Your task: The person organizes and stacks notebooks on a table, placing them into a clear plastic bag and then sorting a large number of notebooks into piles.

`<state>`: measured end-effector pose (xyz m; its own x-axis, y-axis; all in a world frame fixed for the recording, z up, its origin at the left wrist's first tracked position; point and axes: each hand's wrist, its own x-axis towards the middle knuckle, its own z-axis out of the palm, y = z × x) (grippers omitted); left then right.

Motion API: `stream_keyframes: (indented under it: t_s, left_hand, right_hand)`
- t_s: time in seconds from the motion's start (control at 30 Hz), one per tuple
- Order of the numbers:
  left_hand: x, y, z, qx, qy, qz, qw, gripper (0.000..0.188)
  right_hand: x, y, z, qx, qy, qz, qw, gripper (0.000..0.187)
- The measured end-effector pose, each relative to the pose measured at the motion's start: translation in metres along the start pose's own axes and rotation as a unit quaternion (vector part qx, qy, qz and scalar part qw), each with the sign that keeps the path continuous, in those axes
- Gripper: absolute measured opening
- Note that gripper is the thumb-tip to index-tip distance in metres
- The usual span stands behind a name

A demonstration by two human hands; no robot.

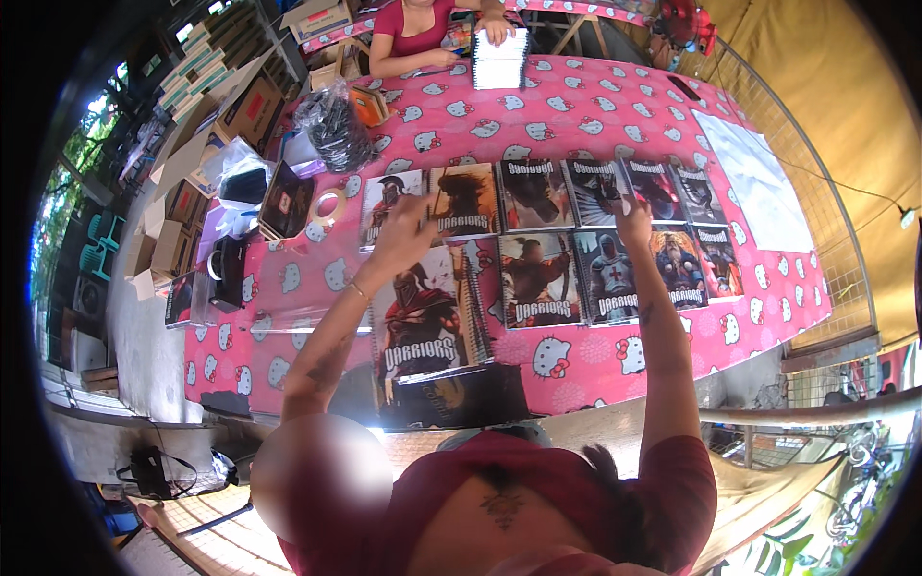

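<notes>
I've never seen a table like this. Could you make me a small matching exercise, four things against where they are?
1. Left hand
2. Right hand
3. White sheet
4. Tape roll

A. Right of the laid-out notebooks
B. Over the left end of the notebooks
C. On the pink tablecloth, left of the laid-out notebooks
D. At notebooks in the right half of the rows

Pairs: 1-B, 2-D, 3-A, 4-C.

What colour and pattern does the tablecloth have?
Pink, with white cartoon cat faces wearing red bows: the tablecloth, seen in the head view.
</notes>
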<state>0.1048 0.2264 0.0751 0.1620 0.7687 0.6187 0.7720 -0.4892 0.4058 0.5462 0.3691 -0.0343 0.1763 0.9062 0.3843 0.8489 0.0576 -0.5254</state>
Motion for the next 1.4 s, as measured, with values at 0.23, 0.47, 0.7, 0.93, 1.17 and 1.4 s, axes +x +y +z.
stream_keyframes:
  t_s: [0.23, 0.47, 0.7, 0.93, 1.17, 1.4]
  left_hand:
    - [0.079, 0.023, 0.176, 0.093, -0.069, -0.249, 0.962, 0.059]
    - [0.085, 0.01, 0.232, 0.096, -0.151, -0.418, 0.891, 0.053]
    - [0.14, 0.058, 0.058, -0.058, 0.227, -0.168, 0.957, 0.027]
    - [0.094, 0.125, -0.222, -0.143, 0.438, 0.015, 0.887, 0.032]
    - [0.006, 0.084, -0.111, -0.152, -0.178, -0.211, 0.949, 0.052]
    - [-0.122, 0.03, -0.048, -0.155, 0.055, -0.397, 0.903, 0.051]
  right_hand:
    - [0.028, -0.002, 0.018, -0.149, -0.158, 0.049, 0.975, 0.079]
    - [0.086, 0.072, -0.003, 0.035, -0.114, 0.093, 0.988, 0.081]
    - [0.027, -0.05, -0.144, 0.691, -0.147, 0.085, 0.702, 0.063]
    - [-0.141, -0.195, -0.155, 0.655, -0.29, -0.097, 0.691, 0.074]
    - [-0.254, -0.22, -0.019, 0.407, -0.275, -0.125, 0.862, 0.067]
    - [-0.211, -0.235, -0.035, 0.561, -0.394, 0.14, 0.715, 0.09]
